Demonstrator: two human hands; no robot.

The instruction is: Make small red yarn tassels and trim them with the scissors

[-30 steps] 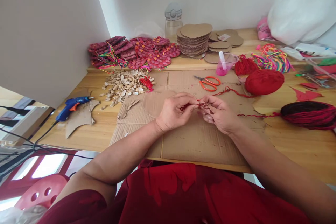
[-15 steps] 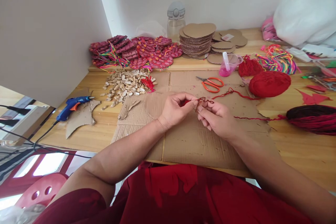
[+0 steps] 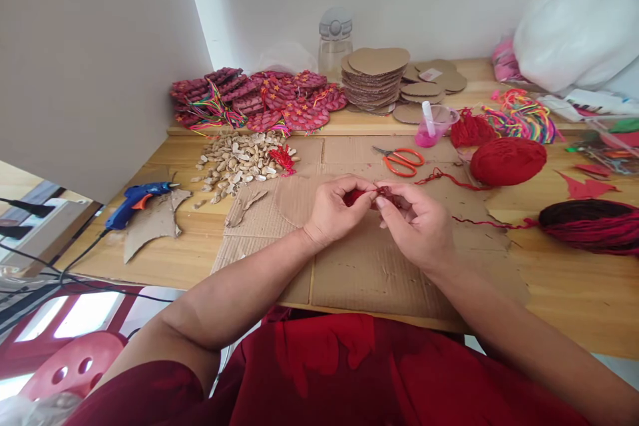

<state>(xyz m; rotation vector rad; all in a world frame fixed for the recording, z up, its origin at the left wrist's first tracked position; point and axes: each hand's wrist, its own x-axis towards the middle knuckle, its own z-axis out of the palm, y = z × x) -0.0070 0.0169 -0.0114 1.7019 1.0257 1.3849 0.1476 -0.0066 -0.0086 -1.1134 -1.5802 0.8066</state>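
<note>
Above the cardboard sheet (image 3: pixel 359 279), my left hand (image 3: pixel 339 210) is closed in a pinch on dark red yarn (image 3: pixel 383 192). My right hand (image 3: pixel 417 219) meets it fingertip to fingertip, pinching the same yarn. Part of the yarn is hidden inside my curled fingers. A strand runs from behind my right hand to a dark red and black yarn skein (image 3: pixel 589 226) at the right. Farther back lies a bright red yarn ball (image 3: pixel 508 162), its loose tail trailing on the cardboard. Orange-handled scissors (image 3: pixel 402 161) rest just beyond my hands.
Peanut shells (image 3: pixel 239 163) lie in a heap at the left, near a blue glue gun (image 3: pixel 134 203). Along the back shelf are decorated red pieces (image 3: pixel 294 103), a bottle (image 3: pixel 335 43) and stacked cardboard shapes (image 3: pixel 374 83). A pink cup (image 3: pixel 433 125) stands behind the scissors.
My right hand's fingers have closed in toward my left fingertips. The loose yarn loops that stood above my fingers are now mostly gathered between the hands.
</note>
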